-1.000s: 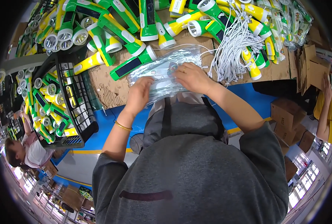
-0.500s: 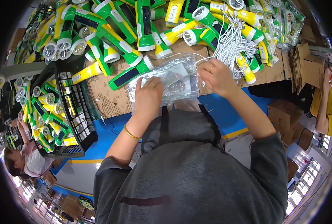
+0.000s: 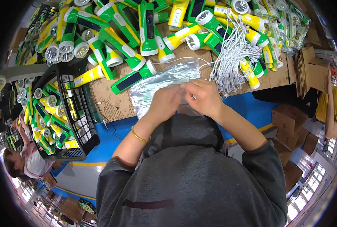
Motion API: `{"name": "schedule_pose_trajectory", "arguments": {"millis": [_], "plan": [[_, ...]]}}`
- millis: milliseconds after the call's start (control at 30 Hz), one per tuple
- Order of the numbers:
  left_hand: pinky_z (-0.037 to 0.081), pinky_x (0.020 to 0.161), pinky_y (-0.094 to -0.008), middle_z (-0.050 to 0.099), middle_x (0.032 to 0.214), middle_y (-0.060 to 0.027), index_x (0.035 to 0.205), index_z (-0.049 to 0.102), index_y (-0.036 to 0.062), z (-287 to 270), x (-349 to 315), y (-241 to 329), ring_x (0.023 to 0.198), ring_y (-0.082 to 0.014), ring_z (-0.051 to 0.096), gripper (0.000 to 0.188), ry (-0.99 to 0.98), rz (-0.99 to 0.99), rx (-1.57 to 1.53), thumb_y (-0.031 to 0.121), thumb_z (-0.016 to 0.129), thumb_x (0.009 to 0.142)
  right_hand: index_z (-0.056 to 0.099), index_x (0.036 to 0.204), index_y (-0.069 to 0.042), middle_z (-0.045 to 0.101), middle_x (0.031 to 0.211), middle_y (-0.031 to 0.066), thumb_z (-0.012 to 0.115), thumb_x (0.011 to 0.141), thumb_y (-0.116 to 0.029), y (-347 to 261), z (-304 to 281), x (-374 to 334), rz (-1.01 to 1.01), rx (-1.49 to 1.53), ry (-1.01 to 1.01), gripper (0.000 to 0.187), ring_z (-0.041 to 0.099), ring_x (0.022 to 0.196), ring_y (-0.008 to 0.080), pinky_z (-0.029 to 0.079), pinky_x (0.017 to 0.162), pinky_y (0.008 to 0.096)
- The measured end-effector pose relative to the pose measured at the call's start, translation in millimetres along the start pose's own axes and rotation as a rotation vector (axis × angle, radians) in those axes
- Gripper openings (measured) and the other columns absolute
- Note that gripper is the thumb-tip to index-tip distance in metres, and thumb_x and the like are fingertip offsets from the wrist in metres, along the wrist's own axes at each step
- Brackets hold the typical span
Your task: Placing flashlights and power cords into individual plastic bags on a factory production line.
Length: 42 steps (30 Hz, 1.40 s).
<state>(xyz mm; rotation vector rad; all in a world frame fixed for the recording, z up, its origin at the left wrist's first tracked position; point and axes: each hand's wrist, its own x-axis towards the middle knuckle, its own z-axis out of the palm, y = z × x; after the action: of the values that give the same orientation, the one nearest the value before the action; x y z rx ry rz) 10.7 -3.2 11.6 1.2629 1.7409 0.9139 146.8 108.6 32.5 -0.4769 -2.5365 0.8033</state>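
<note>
Clear plastic bags [image 3: 151, 85] lie in a flat stack at the table's near edge, below the flashlights. Over their right part my two hands meet, fingertips nearly touching. My left hand [image 3: 165, 101], a gold bangle on its wrist, has its fingers drawn together on the bag, slightly blurred. My right hand [image 3: 205, 97] is closed in a pinch at the bag's edge; the fingers partly hide what they grip. Right of the hands lies a tangled bundle of white cables [image 3: 232, 56], one strand running behind the bags. A green flashlight [image 3: 132, 78] with a dark panel lies just beyond the bags.
Many green and yellow flashlights [image 3: 119, 41] are heaped along the back. A black crate [image 3: 79, 121] of flashlights stands at the left. Packed flashlights [image 3: 289, 26] lie far right, above cardboard boxes [image 3: 289, 117]. One person [image 3: 28, 159] is at left, another [image 3: 329, 109] at right.
My right hand has moved left and nearer me, away from the cables to the bag. My left hand has slid right and nearer me, meeting it.
</note>
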Motion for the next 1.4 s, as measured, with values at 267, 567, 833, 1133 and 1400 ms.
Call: {"name": "schedule_pose_trajectory", "arguments": {"millis": [267,567,833,1133,1400], "plan": [[0.050,0.071,-0.0417,0.066,0.093,-0.0110,0.091,0.066,0.0077,-26.3,-45.9,-32.9,0.084,-0.0334,0.063,0.013,0.490,-0.068,0.430,0.004,0.062,0.079,0.068,0.085,-0.005,0.067,0.074,0.0117,0.074,0.072,-0.009,38.8,-46.4,-8.4,0.395,0.182,-0.173,0.015,0.065,0.064,0.0241,0.052,0.058,0.0340],[0.050,0.059,-0.0322,0.067,0.084,-0.0114,0.085,0.059,0.0054,-0.6,-92.0,-26.7,0.065,-0.0298,0.063,0.011,0.565,-0.237,0.152,0.003,0.068,0.079,0.061,0.098,-0.005,0.064,0.082,0.0090,0.065,0.075,-0.020,-16.4,150.2,92.5,-0.392,-0.089,-0.156,0.027,0.062,0.086,0.0287,0.049,0.073,0.0387],[0.052,0.080,-0.0364,0.068,0.098,-0.0170,0.094,0.066,-0.0010,-9.1,-105.7,-37.3,0.091,-0.0311,0.067,0.018,0.462,-0.028,0.308,-0.005,0.061,0.077,0.051,0.122,-0.003,0.060,0.103,0.0135,0.066,0.078,-0.021,-38.6,119.6,114.8,-0.611,-0.118,-0.206,0.051,0.058,0.094,0.0286,0.047,0.077,0.0392],[0.049,0.089,-0.0323,0.061,0.120,-0.0162,0.122,0.055,-0.0007,-35.7,-54.0,-15.5,0.108,-0.0240,0.060,0.044,0.237,0.041,-0.299,0.004,0.067,0.080,0.037,0.141,-0.003,0.050,0.129,0.0169,0.068,0.085,-0.018,-42.7,6.4,76.5,-0.121,0.680,-0.789,0.066,0.051,0.120,0.0288,0.041,0.101,0.0359],[0.045,0.099,-0.0382,0.053,0.133,-0.0218,0.135,0.048,0.0027,-15.1,-33.3,12.6,0.125,-0.0340,0.050,0.064,0.106,0.166,0.255,-0.015,0.046,0.073,0.054,0.112,-0.001,0.059,0.113,0.0174,0.064,0.070,-0.003,-8.4,-4.9,59.1,0.018,-0.267,-1.254,0.044,0.061,0.098,0.0349,0.051,0.079,0.0435]]}}
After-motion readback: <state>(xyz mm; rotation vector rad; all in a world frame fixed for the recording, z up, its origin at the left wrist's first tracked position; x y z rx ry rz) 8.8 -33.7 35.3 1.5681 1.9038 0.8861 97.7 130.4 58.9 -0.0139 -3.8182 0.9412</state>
